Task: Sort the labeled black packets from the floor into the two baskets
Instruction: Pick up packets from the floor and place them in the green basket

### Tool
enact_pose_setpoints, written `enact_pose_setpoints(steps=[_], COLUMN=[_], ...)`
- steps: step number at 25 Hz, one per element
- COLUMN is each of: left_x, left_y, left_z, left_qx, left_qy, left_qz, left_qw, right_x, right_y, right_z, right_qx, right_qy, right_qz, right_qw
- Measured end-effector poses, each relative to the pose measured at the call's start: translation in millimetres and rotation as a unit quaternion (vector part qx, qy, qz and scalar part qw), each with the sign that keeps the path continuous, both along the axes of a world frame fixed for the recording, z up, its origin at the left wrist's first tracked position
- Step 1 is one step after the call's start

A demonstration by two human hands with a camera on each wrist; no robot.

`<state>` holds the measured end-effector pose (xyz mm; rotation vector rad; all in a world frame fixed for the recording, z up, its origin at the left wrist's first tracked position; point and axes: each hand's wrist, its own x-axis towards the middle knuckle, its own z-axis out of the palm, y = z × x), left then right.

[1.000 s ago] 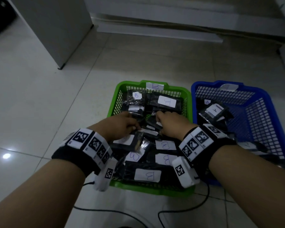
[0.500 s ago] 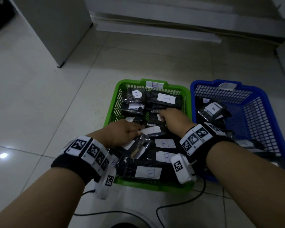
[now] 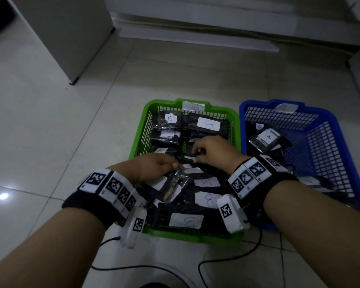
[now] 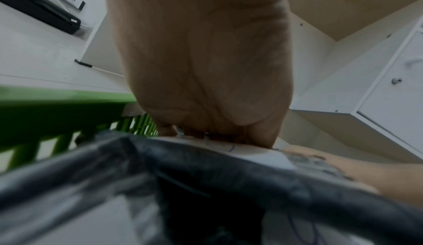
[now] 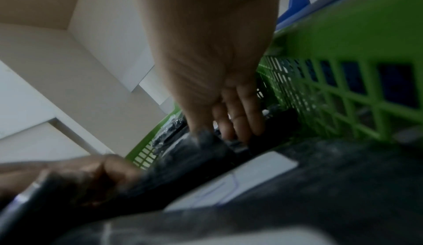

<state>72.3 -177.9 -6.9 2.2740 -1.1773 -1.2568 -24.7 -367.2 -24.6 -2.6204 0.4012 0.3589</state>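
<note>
The green basket (image 3: 144, 121), tagged B on its far rim, is packed with black packets (image 3: 208, 124) bearing white B labels. Right beside it, the blue basket (image 3: 333, 121) holds packets labelled A (image 3: 266, 138). Both hands are inside the green basket. My left hand (image 3: 174, 165) curls its fingers onto a labelled packet (image 4: 206, 167) near the middle. Just beyond it, my right hand (image 3: 195, 153) grips a black packet (image 5: 228, 158) by its edge; its fingers (image 5: 238, 120) reach down behind the plastic. Which letter these two packets bear is hidden.
Pale tiled floor (image 3: 40, 132) spreads to the left and beyond the baskets. A grey cabinet (image 3: 71, 28) stands at the far left and a low white ledge (image 3: 195, 36) runs along the back. Black cables (image 3: 227, 262) lie on the floor in front of the baskets.
Both hands have crept a little deeper into the green basket, shifting packets in its middle. My right hand now has its fingers curled on a packet further from me.
</note>
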Motion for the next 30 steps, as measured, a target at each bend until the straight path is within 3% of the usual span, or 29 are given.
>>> enact_pose_setpoints(steps=[3,5,7,10,12,15,20,23,30], left_x=[4,12,18,18,17,17,19,20,16], left_y=[1,1,3,-3,-9,-13,-14,-13,-16], left_z=[0,0,-1,-1,-1,-1,-1,-1,9], left_qx=[-0.020,-0.083,-0.090,-0.002,0.035,0.065,0.077,0.061,0.094], left_qy=[-0.061,-0.150,-0.181,-0.174,-0.181,-0.175,-0.176,-0.190,-0.148], left_qz=[-0.014,-0.008,-0.006,-0.072,-0.095,-0.082,-0.075,-0.087,-0.066], left_qw=[0.998,0.985,0.979,0.982,0.978,0.979,0.979,0.976,0.982], right_x=[-2,-3,-4,-8,-11,-13,-9,-9,-6], right_y=[7,9,9,4,1,0,0,-2,2], right_z=[0,-4,-1,12,17,11,5,2,-12], right_qx=[-0.073,-0.075,-0.061,-0.072,-0.140,-0.191,-0.138,-0.127,-0.202], right_qy=[0.047,0.058,0.064,0.019,-0.022,0.001,0.064,0.058,0.045], right_qz=[0.086,0.088,0.071,0.027,0.002,0.001,0.009,0.017,0.016], right_qw=[0.993,0.992,0.994,0.997,0.990,0.982,0.988,0.990,0.978])
